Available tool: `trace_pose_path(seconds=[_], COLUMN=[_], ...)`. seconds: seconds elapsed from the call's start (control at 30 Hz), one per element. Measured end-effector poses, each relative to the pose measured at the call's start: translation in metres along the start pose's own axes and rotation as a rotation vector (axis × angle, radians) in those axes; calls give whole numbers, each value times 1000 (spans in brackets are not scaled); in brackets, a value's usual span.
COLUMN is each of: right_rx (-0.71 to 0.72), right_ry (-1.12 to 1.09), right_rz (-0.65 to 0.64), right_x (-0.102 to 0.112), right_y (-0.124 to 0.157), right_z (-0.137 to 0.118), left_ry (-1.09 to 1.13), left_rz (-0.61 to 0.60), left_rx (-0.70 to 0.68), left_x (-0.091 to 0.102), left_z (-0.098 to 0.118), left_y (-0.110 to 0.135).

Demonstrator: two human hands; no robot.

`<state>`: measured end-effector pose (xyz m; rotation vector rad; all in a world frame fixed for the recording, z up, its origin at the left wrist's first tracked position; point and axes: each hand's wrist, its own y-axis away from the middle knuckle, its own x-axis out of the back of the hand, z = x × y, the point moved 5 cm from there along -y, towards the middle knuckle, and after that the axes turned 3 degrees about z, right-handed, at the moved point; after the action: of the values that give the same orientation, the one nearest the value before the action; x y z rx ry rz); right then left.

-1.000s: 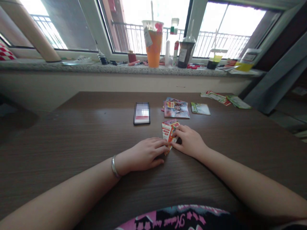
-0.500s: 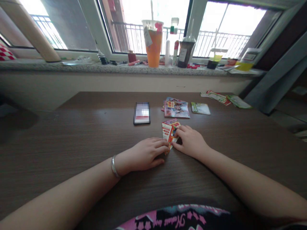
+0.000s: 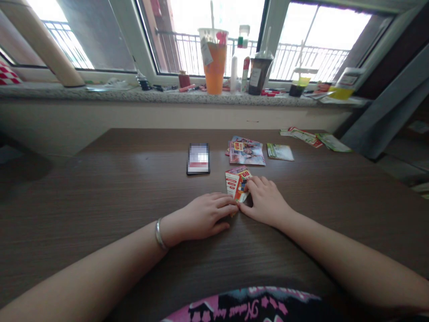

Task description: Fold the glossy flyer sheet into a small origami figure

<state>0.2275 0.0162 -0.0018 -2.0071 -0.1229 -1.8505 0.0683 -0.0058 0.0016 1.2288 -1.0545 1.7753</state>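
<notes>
At the near edge is the person's dark top [image 3: 241, 308], printed with pink stars and lettering; beyond it the forearms reach in over the brown wooden table [image 3: 134, 197], a silver bracelet [image 3: 160, 233] around the left wrist. The left hand [image 3: 206, 217] lies palm down, fingers outstretched, thumb spread away from them, its fingertips over the near end of the red-and-white leaflets [image 3: 235, 182]; the right hand [image 3: 268, 201] bends its fingers onto their right edge, thumb apart from the forefinger; whether it pinches the paper I cannot tell. The leaflets lie on the table between the two hands, overlapping and fanned out at the far end.

Farther off, a dark-edged, pixelated rectangular object [image 3: 198, 160] lies to the left; a pile of glossy leaflets [image 3: 248, 153] lies just beyond the red-and-white ones; a green-and-white leaflet [image 3: 280, 152] is just beside that pile; more printed slips [image 3: 304, 137] lie at the far right; behind, on the speckled sill [image 3: 161, 97], stand an orange drink cup [image 3: 215, 67] and a dark cup [image 3: 260, 76]; behind them are windows and a railing.
</notes>
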Motion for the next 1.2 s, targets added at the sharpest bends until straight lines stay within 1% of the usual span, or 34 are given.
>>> trace_pose_path(seconds=[0.27, 0.6, 0.83, 1.07, 1.2], right_rx=[-29, -96, -106, -162, -177], right_ry=[-146, -198, -199, -184, -185], right_rz=[17, -28, -54, -85, -73], right_x=[-11, -26, -28, -29, -30], right_y=[-3, -6, -8, -15, -18], right_z=[7, 21, 26, 35, 38], left_ry=[-29, -46, -42, -25, -24], left_rz=[-4, -2, 0, -1, -4], left_rx=[31, 8, 11, 9, 10], left_x=[-3, -3, -2, -1, -1], left_z=[1, 2, 3, 3, 3], left_y=[1, 2, 0, 0, 0])
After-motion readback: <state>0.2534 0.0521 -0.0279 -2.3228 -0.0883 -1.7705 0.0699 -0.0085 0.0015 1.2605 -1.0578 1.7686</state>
